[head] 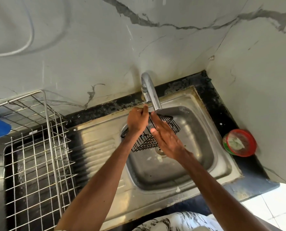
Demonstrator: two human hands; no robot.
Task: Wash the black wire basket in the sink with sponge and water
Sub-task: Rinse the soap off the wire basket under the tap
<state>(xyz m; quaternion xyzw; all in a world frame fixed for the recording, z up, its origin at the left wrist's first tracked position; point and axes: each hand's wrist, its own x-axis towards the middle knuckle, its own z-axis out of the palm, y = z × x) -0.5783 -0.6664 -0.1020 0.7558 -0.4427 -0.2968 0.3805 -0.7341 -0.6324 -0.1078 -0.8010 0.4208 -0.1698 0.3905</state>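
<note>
Left hand [137,121] fisted on the back rim of the black wire rectangular basket [155,135], held tilted over the steel sink basin [205,157]. Right hand [165,137] flat, fingers spread, against its side, hiding the middle. Sponge, water flow: can't tell.

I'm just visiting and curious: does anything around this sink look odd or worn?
Yes. The black counter edge behind the sink is blotchy and worn, with grime along the seam. No sponge shows: the right hand rubs the black wire basket bare.
</note>
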